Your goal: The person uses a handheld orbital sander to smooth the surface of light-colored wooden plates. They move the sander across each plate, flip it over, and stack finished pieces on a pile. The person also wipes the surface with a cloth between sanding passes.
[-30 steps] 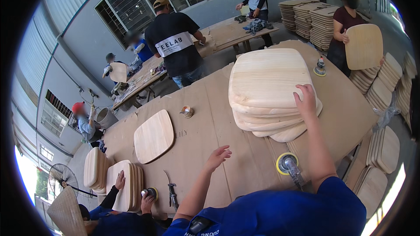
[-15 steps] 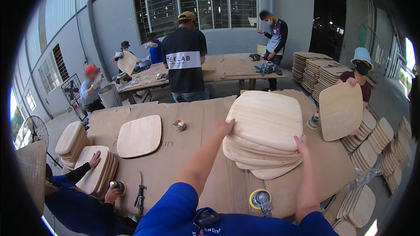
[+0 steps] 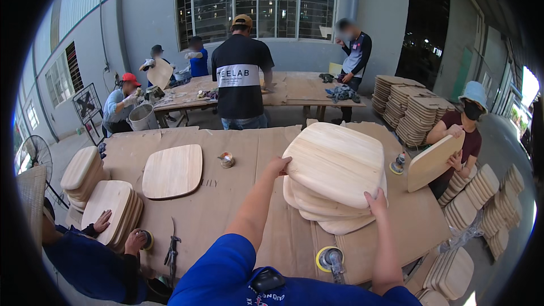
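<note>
Reaching past the sander (image 3: 330, 259), both forearms spread apart; the right hand (image 3: 376, 203) grips the near right corner of the top board (image 3: 334, 161), the left hand (image 3: 280, 166) its left edge, presumably balancing the wide slab. It sits askew over the stack (image 3: 333, 211) on the bench (image 3: 207, 212); lift-off is unclear.

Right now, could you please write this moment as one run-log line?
left hand: holds top board, left side | right hand: holds its right side | top board: over stack | near sander: on table, unheld
</note>
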